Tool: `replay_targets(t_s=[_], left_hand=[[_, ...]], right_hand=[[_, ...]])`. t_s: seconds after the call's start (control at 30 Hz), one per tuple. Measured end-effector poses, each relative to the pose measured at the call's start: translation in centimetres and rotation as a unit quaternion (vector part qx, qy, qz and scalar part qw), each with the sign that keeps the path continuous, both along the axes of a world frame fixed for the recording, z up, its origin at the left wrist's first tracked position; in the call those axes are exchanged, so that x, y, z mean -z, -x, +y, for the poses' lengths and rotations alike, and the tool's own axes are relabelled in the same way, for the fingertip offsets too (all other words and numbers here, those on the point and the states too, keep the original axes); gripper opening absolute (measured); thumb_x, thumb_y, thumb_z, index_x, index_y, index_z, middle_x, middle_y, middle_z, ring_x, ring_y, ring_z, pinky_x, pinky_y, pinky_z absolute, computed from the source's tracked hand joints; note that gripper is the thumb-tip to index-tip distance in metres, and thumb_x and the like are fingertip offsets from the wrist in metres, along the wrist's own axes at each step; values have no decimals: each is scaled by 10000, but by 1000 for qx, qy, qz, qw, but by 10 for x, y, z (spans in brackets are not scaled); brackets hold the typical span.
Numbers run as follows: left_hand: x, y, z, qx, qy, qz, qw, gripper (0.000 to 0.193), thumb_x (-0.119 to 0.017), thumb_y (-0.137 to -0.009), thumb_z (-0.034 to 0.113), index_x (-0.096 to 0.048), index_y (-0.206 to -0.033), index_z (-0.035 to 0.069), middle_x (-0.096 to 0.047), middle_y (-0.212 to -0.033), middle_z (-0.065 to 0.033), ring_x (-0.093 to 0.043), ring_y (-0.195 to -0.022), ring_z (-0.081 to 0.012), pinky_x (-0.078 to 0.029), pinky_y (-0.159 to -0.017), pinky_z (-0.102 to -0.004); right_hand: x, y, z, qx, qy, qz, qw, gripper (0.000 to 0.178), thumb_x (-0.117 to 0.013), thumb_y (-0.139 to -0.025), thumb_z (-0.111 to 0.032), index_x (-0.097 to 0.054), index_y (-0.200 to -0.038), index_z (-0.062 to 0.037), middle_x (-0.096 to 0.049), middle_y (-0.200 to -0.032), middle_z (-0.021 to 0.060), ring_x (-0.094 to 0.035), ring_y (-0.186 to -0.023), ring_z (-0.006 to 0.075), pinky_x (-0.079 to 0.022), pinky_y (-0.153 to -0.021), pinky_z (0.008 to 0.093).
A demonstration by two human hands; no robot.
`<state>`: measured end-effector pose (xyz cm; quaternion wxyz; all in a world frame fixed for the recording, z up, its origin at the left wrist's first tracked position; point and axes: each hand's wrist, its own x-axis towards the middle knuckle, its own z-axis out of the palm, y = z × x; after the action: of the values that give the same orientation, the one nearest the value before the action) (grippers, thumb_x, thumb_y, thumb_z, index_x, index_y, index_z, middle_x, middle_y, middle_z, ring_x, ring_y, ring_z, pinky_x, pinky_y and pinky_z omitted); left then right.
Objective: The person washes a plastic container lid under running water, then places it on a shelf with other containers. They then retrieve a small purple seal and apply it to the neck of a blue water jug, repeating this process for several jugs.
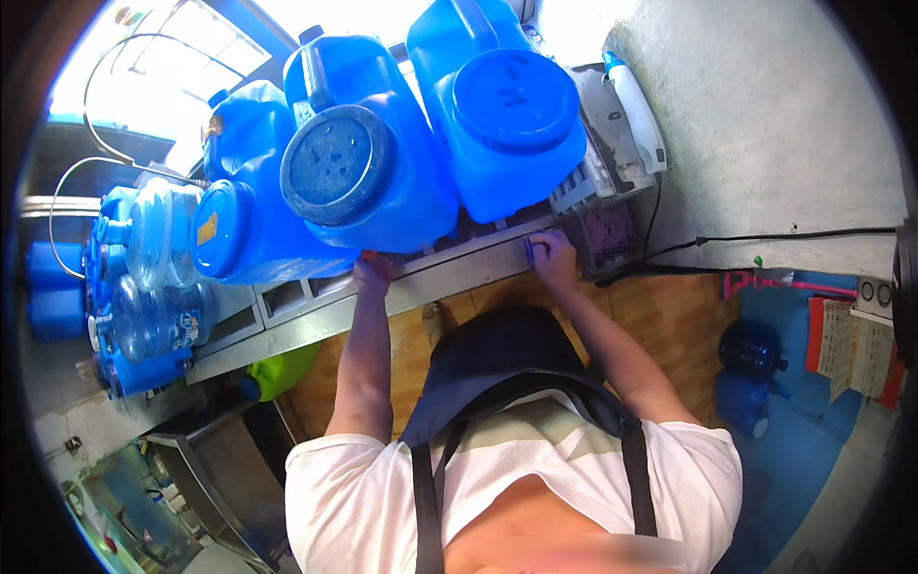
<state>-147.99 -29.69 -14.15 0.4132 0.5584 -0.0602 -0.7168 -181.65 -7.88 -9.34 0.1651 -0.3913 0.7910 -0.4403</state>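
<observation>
Along the front edge of the shelf (449,263), left hand (375,273) sits at a small red piece (365,255) below the middle blue jug (406,182) — fingers partly hidden, can't tell if clamped. Right hand (555,256) has fingers curled together, pinching a small blue piece (529,251) just below the right blue jug (507,187). Both pieces look light and stiff, probably plastic, best gripped at the sides. Jugs look smooth, slippery if wet, heavy if full — take the moulded handle (474,24) and support underneath

White short-sleeved shirt (359,497), navy apron (497,359), black straps (639,478).
</observation>
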Motion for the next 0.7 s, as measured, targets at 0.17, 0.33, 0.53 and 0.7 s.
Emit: replay_targets(t_s=[0.17, 0.33, 0.53, 0.7], left_hand=[[21, 6, -21, -67, 83, 118, 987, 214, -533, -968, 353, -601, -956, 151, -643, -903, -26, -640, -785, -209, -562, -603, -368], [65, -3, -29, -56, 148, -163, 974, 300, -510, -969, 347, -636, -966, 75, -659, -812, -49, -638, -686, -188, -512, -574, -338], [60, 6, -17, -68, 88, -120, 987, 232, -517, -970, 250, -601, -824, 90, -585, -691, -36, -520, -489, -163, -379, -399, -301], [33, 10, -4, 1, 97, -103, 990, 359, -498, -992, 365, -558, -756, 102, -501, -570, -15, -477, -460, -151, -339, -386, -288]], right_hand=[[94, 26, -78, 224, -248, -153, 930, 359, -599, -925, -379, -710, -924, -37, -708, -943, 128, -680, -762, 253, -531, -697, 352], [107, 43, -109, 256, -56, -498, 827, 368, -536, -949, -478, -626, -933, -122, -660, -818, 73, -637, -612, 172, -467, -468, 299], [79, 36, -120, 270, -89, -494, 822, 336, -476, -965, -484, -502, -874, -162, -451, -570, 15, -457, -394, 153, -343, -343, 279], [59, 42, -116, 208, -86, -558, 799, 347, -451, -972, -455, -486, -825, -143, -435, -546, 17, -429, -378, 143, -314, -328, 271]])
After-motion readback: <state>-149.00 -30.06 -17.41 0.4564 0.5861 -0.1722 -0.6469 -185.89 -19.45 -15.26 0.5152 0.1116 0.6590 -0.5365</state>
